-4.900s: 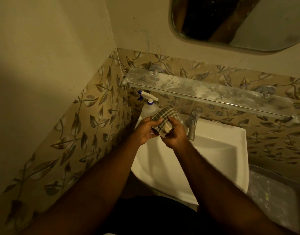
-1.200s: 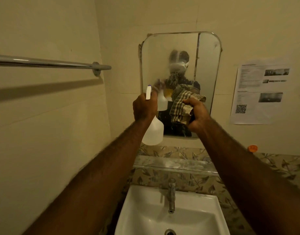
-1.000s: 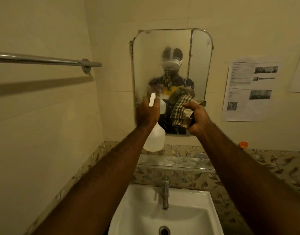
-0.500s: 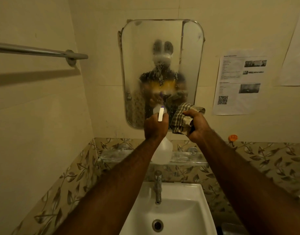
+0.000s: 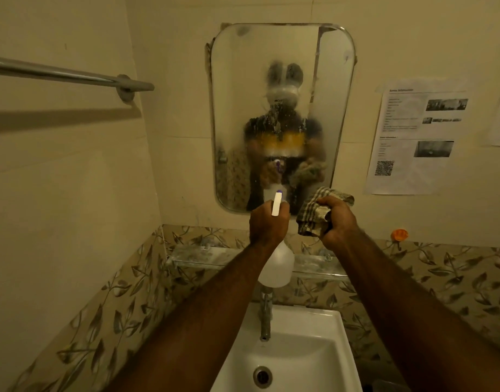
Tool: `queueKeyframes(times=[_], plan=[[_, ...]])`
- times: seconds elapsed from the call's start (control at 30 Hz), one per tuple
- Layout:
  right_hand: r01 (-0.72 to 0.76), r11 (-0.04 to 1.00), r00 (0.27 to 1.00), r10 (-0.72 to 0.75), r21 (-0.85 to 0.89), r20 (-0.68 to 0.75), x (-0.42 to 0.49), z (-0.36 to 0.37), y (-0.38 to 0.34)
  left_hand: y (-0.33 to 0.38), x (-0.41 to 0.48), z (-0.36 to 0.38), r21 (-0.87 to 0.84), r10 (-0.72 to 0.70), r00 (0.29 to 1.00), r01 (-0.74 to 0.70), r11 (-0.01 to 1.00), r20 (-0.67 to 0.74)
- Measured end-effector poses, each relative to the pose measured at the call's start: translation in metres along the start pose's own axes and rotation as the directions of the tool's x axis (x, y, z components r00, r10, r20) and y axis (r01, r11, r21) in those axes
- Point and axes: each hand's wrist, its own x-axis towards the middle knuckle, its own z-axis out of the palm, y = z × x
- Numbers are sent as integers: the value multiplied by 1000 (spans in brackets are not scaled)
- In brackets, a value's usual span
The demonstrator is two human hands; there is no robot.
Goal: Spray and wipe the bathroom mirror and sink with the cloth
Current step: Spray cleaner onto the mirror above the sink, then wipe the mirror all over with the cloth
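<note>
The wall mirror (image 5: 237,108) hangs straight ahead, its glass fogged with spray and running droplets. My left hand (image 5: 267,224) grips the white spray bottle (image 5: 277,268) by its neck, nozzle toward the mirror's lower edge. My right hand (image 5: 338,220) holds a bunched checked cloth (image 5: 314,213) just right of the bottle, in front of the mirror's lower right corner. Below, the white sink (image 5: 314,357) sits with its metal tap (image 5: 265,315) and drain (image 5: 262,376).
A metal towel rail (image 5: 68,75) juts from the left wall. A glass shelf (image 5: 198,254) runs under the mirror above leaf-patterned tiles. Printed paper sheets (image 5: 412,137) are taped to the right wall, with an orange hook (image 5: 399,234) below them.
Both hands came up from the sink to the mirror with bottle and cloth; over the last second they dropped toward the mirror's bottom edge, and more mist covers the glass.
</note>
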Motion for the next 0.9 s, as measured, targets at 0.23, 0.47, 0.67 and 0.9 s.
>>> queueKeyframes(times=[0.23,0.47,0.67,0.9], plan=[[110,994,985,-108,-9,131,-8,55,-25,22,32,-38,-284,-7,996,-20,959,-93],[329,941,916,-338,75,214,-12,148,-67,60,96,-106,-160,153,958,-195,968,-243],[820,557,567,-821,-129,63,-12,241,-105,92,155,-166,-70,210,936,-238,969,-283],[847,77,159,-981,-526,112,15,320,-126,110,202,-196,-26,271,920,-290,957,-282]])
